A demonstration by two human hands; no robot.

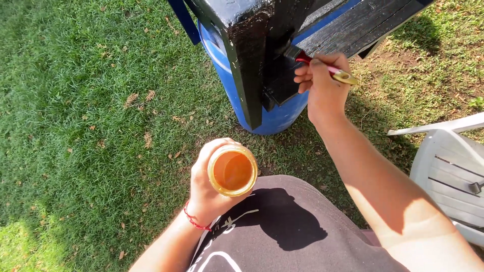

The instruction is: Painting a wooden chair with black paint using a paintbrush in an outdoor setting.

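Observation:
My left hand [206,186] grips an open jar [232,170] with amber liquid inside, held upright in front of my chest. My right hand [322,83] holds a paintbrush [322,65] with a red handle and a gold end. Its bristles press against a black-painted wooden frame [252,55] at the top of the view. The wood looks wet and glossy and rests on a blue plastic barrel [275,118].
Green grass [75,126] with scattered dry leaves covers the ground on the left. A white plastic chair [448,171] stands at the right edge. Bare dirt [428,70] shows at the upper right.

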